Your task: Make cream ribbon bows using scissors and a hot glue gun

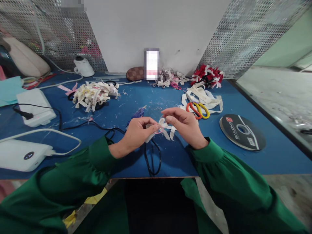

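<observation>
Thumb and fingers of my left hand (pixel 137 132) are pinched on a white ribbon bow (pixel 163 125), with a thin pink band beside the thumb. My right hand (pixel 184 125) is at the bow's right side, its thumb and fingers apart and nothing clearly between them. Loose ribbon tails hang below the bow between the hands. Just behind my left hand lies a blue glue gun (pixel 138 113), partly hidden, on the blue table (pixel 180 165).
Scissors (pixel 198 110) and cream ribbon (pixel 214 102) lie right of centre, near a black spool (pixel 242 132). A pile of bows (pixel 94 94) sits at the left, with a power strip (pixel 36 107), a power bank (pixel 26 154) and cables. Behind stands a phone (pixel 151 64).
</observation>
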`<state>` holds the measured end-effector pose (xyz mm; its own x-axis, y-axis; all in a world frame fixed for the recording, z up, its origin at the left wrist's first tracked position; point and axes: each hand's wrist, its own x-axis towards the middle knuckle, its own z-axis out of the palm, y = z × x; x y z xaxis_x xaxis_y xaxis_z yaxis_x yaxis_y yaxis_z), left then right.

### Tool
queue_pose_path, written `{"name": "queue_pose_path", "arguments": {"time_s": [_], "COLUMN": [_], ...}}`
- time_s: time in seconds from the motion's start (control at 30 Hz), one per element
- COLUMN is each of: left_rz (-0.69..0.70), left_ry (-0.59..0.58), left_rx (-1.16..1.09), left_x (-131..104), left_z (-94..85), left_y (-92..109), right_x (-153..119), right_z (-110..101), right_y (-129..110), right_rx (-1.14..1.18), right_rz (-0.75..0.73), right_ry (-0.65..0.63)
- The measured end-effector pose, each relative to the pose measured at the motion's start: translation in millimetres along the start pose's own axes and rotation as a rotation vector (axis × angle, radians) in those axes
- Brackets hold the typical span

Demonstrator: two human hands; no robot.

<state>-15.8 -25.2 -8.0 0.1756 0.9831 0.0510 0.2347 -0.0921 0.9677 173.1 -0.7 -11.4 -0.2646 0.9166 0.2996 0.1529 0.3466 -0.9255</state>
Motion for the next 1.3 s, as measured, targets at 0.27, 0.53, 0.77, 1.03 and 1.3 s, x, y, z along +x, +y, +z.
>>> {"name": "queue_pose_path", "arguments": {"time_s": [0.27, 0.53, 0.77, 1.03, 1.3], "left_rz": [0.037, 0.009, -0.052, -0.07, -0.001], "left_ry": [-0.057, -0.022, 0.058, 0.103, 0.148], "left_rx": [0.15, -0.008, -0.142, -0.217, -0.218], "left_x": [0, 0, 1, 3, 7], "left_z": [0.3, 2.0, 2.6, 1.4, -4.9], "left_y": [0, -7, -1, -5, 1], "right_x": [-1, -3, 15, 39, 42], "right_z": [1, 6, -31, -98, -102], "right_y": [-3, -1, 9, 68, 75], "right_rx": [-0.148, -0.116, -0.305, -1.363, -1.305], "right_rz": [-0.143, -0.057, -0.013, 0.424, 0.411], "right_ry": [-0.042, 0.036, 0.158, 0.148, 0.193]}}
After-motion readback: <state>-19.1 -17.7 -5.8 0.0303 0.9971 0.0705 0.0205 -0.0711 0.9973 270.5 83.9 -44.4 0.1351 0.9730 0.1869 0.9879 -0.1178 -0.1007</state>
